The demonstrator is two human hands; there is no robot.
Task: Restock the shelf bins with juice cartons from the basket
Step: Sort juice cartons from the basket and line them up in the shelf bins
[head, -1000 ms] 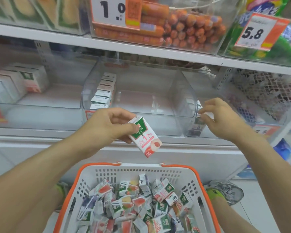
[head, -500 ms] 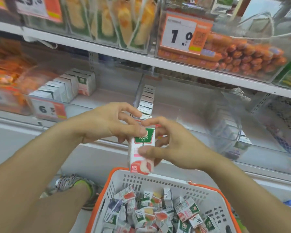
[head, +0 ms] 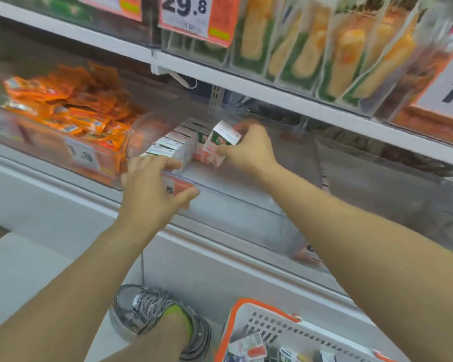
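At frame centre the right hand (head: 249, 150) grips a juice carton (head: 218, 145) inside the clear shelf bin (head: 246, 202) — touching the row of cartons (head: 173, 147) there. The left hand (head: 152, 189), fingers loosely spread, rests on the bin's front edge — basket (head: 270, 333) at lower right.

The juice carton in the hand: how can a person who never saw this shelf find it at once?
Look at the clear bin right of the orange packets. A row of cartons stands inside. The juice carton is the tilted one, gripped by the right hand.
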